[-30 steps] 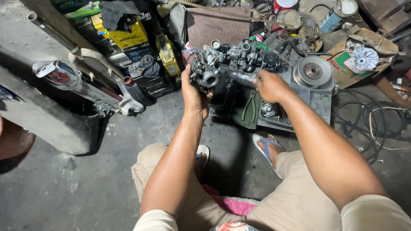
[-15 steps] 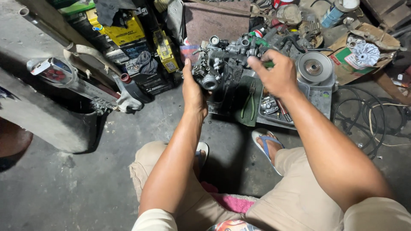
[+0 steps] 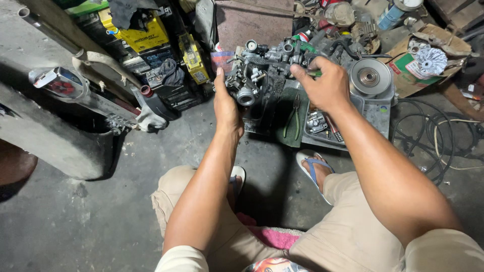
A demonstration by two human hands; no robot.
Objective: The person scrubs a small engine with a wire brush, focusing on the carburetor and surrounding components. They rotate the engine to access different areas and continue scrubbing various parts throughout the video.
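Observation:
A grey metal carburettor assembly [image 3: 258,75] with several round ports is held up in front of me. My left hand [image 3: 225,103] grips it from the left side. On its right end, my right hand [image 3: 325,85] is closed on a green-handled tool [image 3: 307,72] that points into the assembly. Both forearms reach forward over my knees.
Pliers [image 3: 292,118] lie on a dark green cloth beneath the assembly. A grey tray [image 3: 375,113] with small parts and a round pulley [image 3: 370,76] sits to the right. Yellow batteries [image 3: 143,32], a chrome exhaust pipe [image 3: 60,83] and coiled cables [image 3: 433,146] surround the spot. Blue sandal [image 3: 315,168] on my foot.
My right hand has lifted from the assembly's lower right to its upper right end, now with the green-handled tool. The left hand has kept its grip.

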